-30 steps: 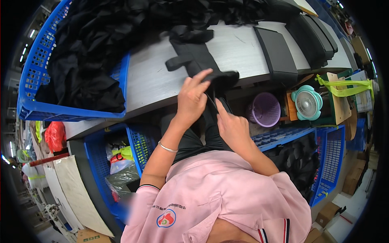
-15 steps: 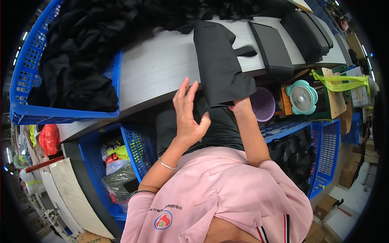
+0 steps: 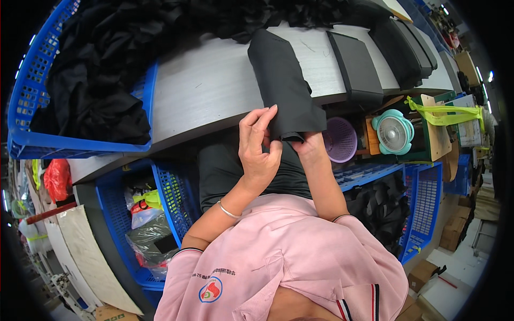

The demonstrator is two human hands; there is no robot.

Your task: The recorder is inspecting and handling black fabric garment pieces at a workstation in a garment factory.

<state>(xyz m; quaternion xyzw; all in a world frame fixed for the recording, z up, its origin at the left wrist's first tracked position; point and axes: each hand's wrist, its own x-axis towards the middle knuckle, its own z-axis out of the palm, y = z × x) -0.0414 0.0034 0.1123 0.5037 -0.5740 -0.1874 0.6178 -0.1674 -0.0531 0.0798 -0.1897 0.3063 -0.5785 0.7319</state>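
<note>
A folded or rolled length of black fabric (image 3: 281, 80) reaches from the table down toward my lap, its loose lower end hanging past the table edge. My right hand (image 3: 309, 144) grips this lower end, with the fingers mostly hidden under and inside the cloth. Beside the left edge of the fabric, my left hand (image 3: 258, 142) has its fingers stretched and slightly bent. Its fingertips touch or nearly touch that edge, while the thumb stays apart near the lower corner.
Black cloth is heaped in a blue basket (image 3: 80, 151) at left. Flat dark folded pieces (image 3: 356, 69) lie right on the grey table (image 3: 209, 80). A purple bin (image 3: 340, 140), a teal fan (image 3: 395, 132) and a blue crate (image 3: 423, 208) stand at right; another blue crate (image 3: 174, 198) is by my left.
My left hand has moved right, up to the fabric's edge. The fabric has narrowed as its right-side flap folded in, and my right hand has shifted slightly left with it.
</note>
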